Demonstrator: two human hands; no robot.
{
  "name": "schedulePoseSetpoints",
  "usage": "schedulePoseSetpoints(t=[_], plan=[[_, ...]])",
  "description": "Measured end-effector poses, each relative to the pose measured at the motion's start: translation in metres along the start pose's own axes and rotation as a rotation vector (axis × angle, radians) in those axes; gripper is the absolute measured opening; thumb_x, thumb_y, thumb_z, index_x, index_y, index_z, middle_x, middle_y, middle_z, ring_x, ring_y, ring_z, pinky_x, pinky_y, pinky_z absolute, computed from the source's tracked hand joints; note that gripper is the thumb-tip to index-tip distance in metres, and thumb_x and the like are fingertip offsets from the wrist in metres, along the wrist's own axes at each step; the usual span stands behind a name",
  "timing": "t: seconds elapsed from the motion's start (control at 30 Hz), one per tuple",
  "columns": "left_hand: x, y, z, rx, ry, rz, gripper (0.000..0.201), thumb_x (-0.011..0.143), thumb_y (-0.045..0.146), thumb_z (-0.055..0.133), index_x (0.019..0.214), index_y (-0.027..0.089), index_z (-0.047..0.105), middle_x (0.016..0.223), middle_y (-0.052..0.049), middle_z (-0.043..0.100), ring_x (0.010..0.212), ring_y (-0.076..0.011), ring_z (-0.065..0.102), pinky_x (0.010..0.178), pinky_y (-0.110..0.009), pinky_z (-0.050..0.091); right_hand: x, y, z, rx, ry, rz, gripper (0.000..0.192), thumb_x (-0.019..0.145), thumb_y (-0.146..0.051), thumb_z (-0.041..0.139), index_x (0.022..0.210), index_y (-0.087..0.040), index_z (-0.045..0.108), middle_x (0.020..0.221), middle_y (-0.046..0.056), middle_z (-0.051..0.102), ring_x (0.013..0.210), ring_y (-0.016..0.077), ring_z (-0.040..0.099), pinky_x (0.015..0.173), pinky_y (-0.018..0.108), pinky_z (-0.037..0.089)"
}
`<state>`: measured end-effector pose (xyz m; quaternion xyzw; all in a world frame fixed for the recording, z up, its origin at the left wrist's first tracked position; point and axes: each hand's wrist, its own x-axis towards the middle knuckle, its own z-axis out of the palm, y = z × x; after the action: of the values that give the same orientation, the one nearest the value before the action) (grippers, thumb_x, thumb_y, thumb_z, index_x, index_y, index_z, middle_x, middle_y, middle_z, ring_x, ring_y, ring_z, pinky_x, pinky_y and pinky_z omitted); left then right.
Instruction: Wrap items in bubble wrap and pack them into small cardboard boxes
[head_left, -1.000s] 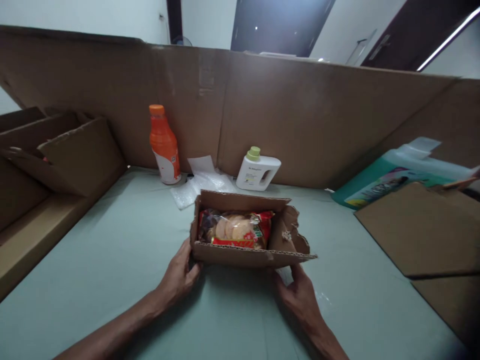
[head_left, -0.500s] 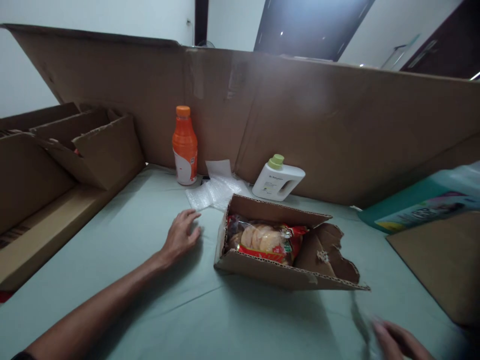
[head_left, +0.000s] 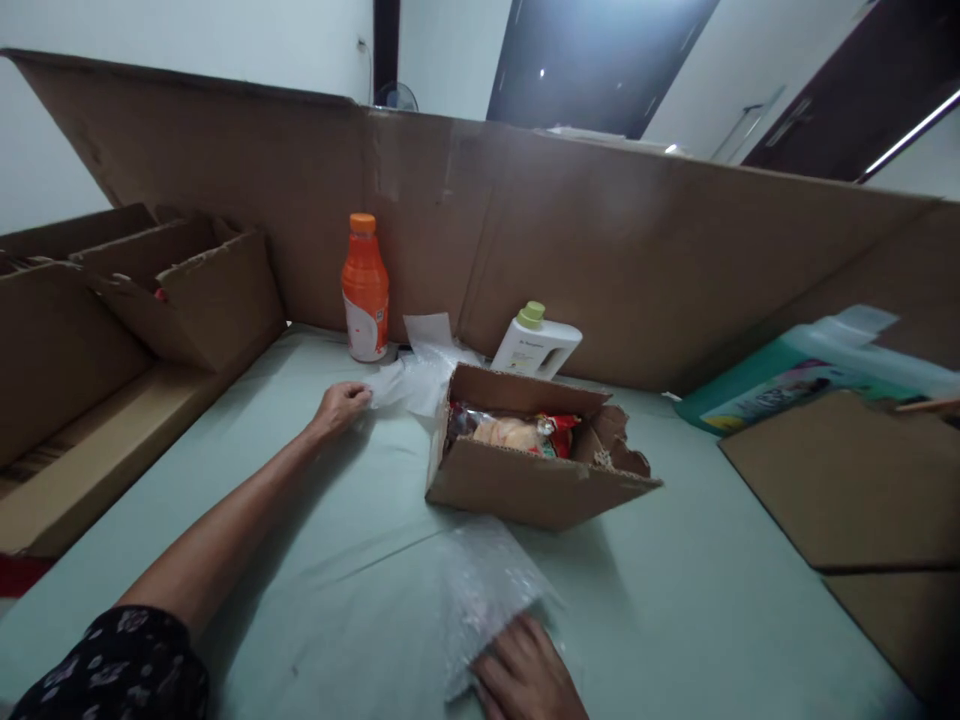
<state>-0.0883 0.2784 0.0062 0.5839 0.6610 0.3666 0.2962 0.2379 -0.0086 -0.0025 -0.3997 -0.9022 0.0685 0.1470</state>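
My left hand (head_left: pixel 343 408) is closed on the near-left edge of a crumpled piece of bubble wrap (head_left: pixel 424 380) at the back of the table. Close to me, my right hand (head_left: pixel 525 672) grips the lower edge of a second bubble wrap sheet (head_left: pixel 487 590), which hangs blurred just above or on the cloth. Between the two sits a cardboard box (head_left: pixel 517 485), its top uncovered and one end torn. Inside it lies a clear and red packet of round biscuits (head_left: pixel 510 434), partly hidden by the box wall.
An orange bottle (head_left: pixel 365 290) and a white bottle with a green cap (head_left: pixel 536 345) stand along a tall cardboard wall (head_left: pixel 637 260). Cardboard bins (head_left: pixel 217 300) line the left. A teal liquid jug (head_left: pixel 795 370) leans at right behind cardboard pieces (head_left: pixel 847 480).
My left hand has reached forward and closed on the far bubble wrap. From the lower right, my right hand has come left, bringing a bubble wrap sheet in front of the box.
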Motion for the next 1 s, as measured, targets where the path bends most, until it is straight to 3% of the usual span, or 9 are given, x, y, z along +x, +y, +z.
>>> schedulePoseSetpoints(t=[0.13, 0.23, 0.3, 0.4, 0.5, 0.63, 0.77, 0.9, 1.0], plan=[[-0.035, -0.021, -0.039, -0.052, 0.163, -0.092, 0.039, 0.088, 0.037, 0.062, 0.115, 0.01, 0.065, 0.104, -0.008, 0.068, 0.095, -0.0234, 0.066, 0.079, -0.033, 0.055, 0.034, -0.026, -0.015, 0.162, -0.314, -0.026, 0.016, 0.074, -0.012, 0.059, 0.086, -0.02, 0.065, 0.1, 0.008, 0.07, 0.101, 0.0245, 0.059, 0.105, 0.043, 0.04], [-0.082, -0.025, -0.061, -0.04, 0.3, -0.085, 0.069, 0.077, 0.038, 0.068, 0.14, 0.015, 0.05, 0.136, -0.015, 0.055, 0.118, -0.0283, 0.058, 0.094, -0.039, 0.051, 0.039, -0.039, -0.025, 0.212, -0.401, -0.013, 0.031, 0.077, -0.013, 0.057, 0.107, -0.02, 0.065, 0.125, 0.012, 0.064, 0.122, 0.0269, 0.051, 0.109, 0.045, 0.034], [-0.125, -0.02, -0.066, -0.044, 0.315, -0.015, 0.074, 0.076, 0.043, 0.069, 0.143, 0.019, 0.048, 0.141, -0.016, 0.051, 0.12, -0.0293, 0.057, 0.098, -0.044, 0.049, 0.04, -0.048, -0.031, 0.217, -0.391, 0.028, 0.053, 0.078, -0.014, 0.056, 0.13, -0.021, 0.058, 0.144, 0.015, 0.052, 0.132, 0.0297, 0.043, 0.109, 0.046, 0.033], [-0.192, -0.005, -0.055, -0.068, 0.152, 0.09, 0.068, 0.08, 0.054, 0.064, 0.138, 0.019, 0.053, 0.133, -0.015, 0.059, 0.113, -0.0298, 0.062, 0.096, -0.048, 0.051, 0.044, -0.057, -0.036, 0.204, -0.391, 0.049, 0.076, 0.078, -0.016, 0.058, 0.15, -0.029, 0.041, 0.149, 0.014, 0.046, 0.13, 0.0316, 0.046, 0.108, 0.048, 0.034], [-0.237, 0.011, -0.03, -0.101, -0.019, 0.14, 0.077, 0.08, 0.052, 0.064, 0.147, 0.019, 0.043, 0.136, -0.016, 0.058, 0.113, -0.0298, 0.063, 0.095, -0.048, 0.053, 0.051, -0.06, -0.035, 0.197, -0.414, 0.043, 0.074, 0.078, -0.015, 0.057, 0.149, -0.033, 0.043, 0.137, 0.011, 0.056, 0.121, 0.0279, 0.055, 0.113, 0.051, 0.029], [-0.262, 0.02, -0.004, -0.013, -0.169, 0.146, 0.092, 0.071, 0.042, 0.074, 0.153, 0.021, 0.036, 0.143, -0.016, 0.055, 0.121, -0.0335, 0.061, 0.102, -0.053, 0.05, 0.05, -0.061, -0.029, 0.195, -0.438, 0.047, 0.059, 0.076, -0.018, 0.058, 0.135, -0.025, 0.056, 0.123, 0.013, 0.066, 0.12, 0.0298, 0.056, 0.116, 0.055, 0.022], [-0.279, 0.021, 0.006, 0.024, -0.251, 0.21, 0.093, 0.069, 0.036, 0.074, 0.153, 0.022, 0.037, 0.15, -0.016, 0.05, 0.137, -0.0357, 0.05, 0.111, -0.054, 0.043, 0.037, -0.065, -0.021, 0.2, -0.399, 0.091, 0.047, 0.075, -0.015, 0.056, 0.121, -0.021, 0.064, 0.127, 0.014, 0.066, 0.126, 0.0315, 0.052, 0.116, 0.055, 0.02], [-0.287, 0.024, 0.008, 0.017, -0.224, 0.236, 0.072, 0.073, 0.027, 0.06, 0.143, 0.017, 0.05, 0.139, -0.015, 0.059, 0.128, -0.0316, 0.057, 0.109, -0.049, 0.046, 0.034, -0.072, -0.017, 0.204, -0.348, 0.064, 0.044, 0.075, -0.016, 0.057, 0.118, -0.02, 0.065, 0.118, 0.012, 0.068, 0.124, 0.0308, 0.052, 0.118, 0.052, 0.02], [-0.28, 0.021, 0.0, -0.07, -0.25, 0.185, 0.043, 0.071, 0.022, 0.049, 0.109, 0.019, 0.07, 0.106, -0.009, 0.07, 0.103, -0.0262, 0.067, 0.093, -0.042, 0.054, 0.042, -0.078, -0.023, 0.222, -0.323, 0.049, 0.041, 0.077, -0.02, 0.061, 0.117, -0.02, 0.065, 0.12, 0.013, 0.067, 0.133, 0.0309, 0.046, 0.114, 0.048, 0.028]])
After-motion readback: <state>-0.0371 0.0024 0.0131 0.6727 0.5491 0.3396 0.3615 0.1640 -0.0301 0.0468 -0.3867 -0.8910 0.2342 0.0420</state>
